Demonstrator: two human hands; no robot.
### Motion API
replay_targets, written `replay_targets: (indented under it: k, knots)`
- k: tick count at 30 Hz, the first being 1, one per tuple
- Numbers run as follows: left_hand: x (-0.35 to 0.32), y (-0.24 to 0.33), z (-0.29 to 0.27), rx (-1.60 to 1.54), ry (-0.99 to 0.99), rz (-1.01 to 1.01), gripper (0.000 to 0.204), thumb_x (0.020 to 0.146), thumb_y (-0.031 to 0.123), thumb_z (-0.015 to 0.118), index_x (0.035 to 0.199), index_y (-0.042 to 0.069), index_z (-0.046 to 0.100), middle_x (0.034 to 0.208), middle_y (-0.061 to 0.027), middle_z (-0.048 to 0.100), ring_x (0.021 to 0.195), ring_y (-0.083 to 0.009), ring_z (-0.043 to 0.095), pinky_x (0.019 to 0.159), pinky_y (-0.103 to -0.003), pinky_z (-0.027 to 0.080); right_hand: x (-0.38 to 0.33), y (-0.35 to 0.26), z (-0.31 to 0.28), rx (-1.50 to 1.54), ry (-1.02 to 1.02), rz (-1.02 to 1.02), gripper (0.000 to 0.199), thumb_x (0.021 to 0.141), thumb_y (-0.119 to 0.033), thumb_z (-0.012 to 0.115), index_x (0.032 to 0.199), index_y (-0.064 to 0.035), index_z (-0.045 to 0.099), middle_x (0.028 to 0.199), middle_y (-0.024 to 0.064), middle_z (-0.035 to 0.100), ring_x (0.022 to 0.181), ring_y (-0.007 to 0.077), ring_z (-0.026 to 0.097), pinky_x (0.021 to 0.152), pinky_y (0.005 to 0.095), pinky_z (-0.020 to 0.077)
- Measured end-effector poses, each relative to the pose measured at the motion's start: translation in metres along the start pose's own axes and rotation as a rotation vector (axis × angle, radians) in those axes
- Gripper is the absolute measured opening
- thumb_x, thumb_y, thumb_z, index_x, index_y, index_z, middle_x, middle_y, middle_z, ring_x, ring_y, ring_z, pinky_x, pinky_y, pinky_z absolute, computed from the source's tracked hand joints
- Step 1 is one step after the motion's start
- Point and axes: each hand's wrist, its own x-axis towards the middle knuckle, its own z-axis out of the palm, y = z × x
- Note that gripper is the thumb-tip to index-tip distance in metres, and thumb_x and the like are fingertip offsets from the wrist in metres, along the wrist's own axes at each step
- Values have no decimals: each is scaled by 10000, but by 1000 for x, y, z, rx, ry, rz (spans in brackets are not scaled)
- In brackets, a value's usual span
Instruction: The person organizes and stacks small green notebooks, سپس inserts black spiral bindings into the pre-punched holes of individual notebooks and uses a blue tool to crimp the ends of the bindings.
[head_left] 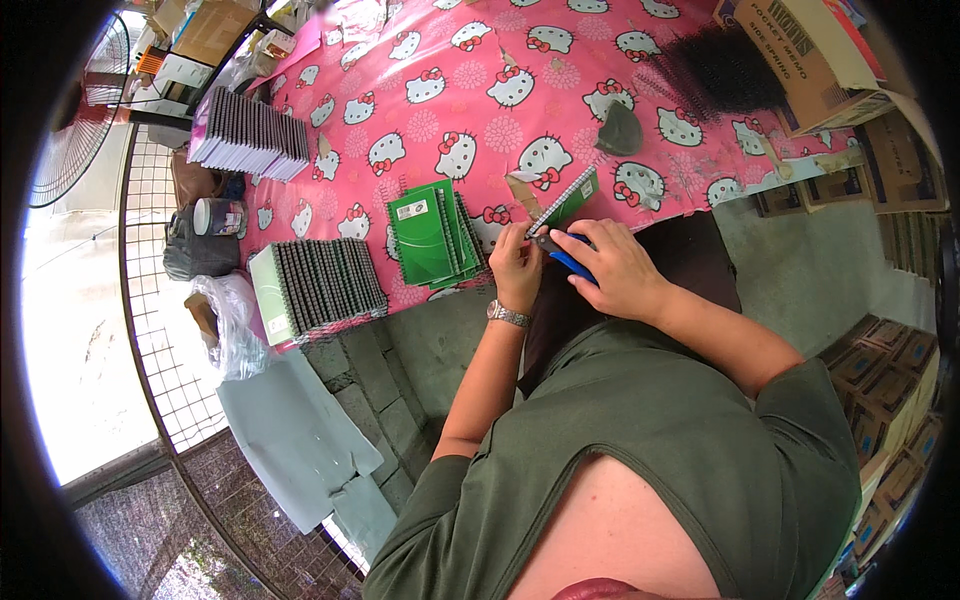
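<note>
Pink cartoon-cat tablecloth (480, 90); green notebooks (432, 236); blue-handled, possibly pliers, tool (570, 262); olive shirt (640, 440).

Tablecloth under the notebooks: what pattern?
Pink tablecloth printed with white cartoon cat faces wearing red bows, plus pale flower shapes; shows in the head view.

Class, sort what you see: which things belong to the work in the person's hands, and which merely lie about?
In use: green spiral notebook, blue-handled pliers, left hand, right hand.
Lying about: green notebook stack, grey cloth, tin, fan.
</note>
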Motion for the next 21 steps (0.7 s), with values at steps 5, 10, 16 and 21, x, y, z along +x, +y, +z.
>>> replay_targets:
  k: [5, 10, 16, 21]
  knots:
    - [-4, 20, -7, -82, 85, -42, 267, 781, -91, 659, 1027, 13, 676, 935, -110, 677, 812, -190, 667, 677, -294, 530, 7, 5, -9, 1531, -507, 816, 520, 988, -155, 542, 1485, -84, 406, 1226, 51, 543, 1083, 183, 537, 919, 367, 459]
    - [36, 63, -67, 162, 259, 239, 273, 781, -68, 696, 1034, 35, 693, 951, -118, 689, 836, -222, 664, 733, -318, 523, 18, 19, -17, 572, -262, 226, 603, 862, -188, 679, 1416, -83, 463, 1259, 151, 532, 1172, 284, 512, 1001, 429, 421]
    - [102, 67, -140, 704, -5, 153, 250, 772, 61, 611, 1018, 26, 637, 951, -140, 654, 921, -340, 593, 862, -427, 458, 73, 87, 28, -76, 211, 101, 612, 815, -291, 717, 1343, -55, 518, 1266, 205, 520, 1208, 377, 485, 1023, 470, 400]
    - [91, -39, -138, 521, 105, -69, 526, 849, 136, 654, 1327, -24, 503, 1281, -209, 580, 1210, -354, 514, 1028, -413, 406, 119, 3, 103, 620, -129, 479, 746, 965, -564, 495, 1386, 52, 463, 1425, 297, 439, 1377, 389, 377, 1121, 464, 316]
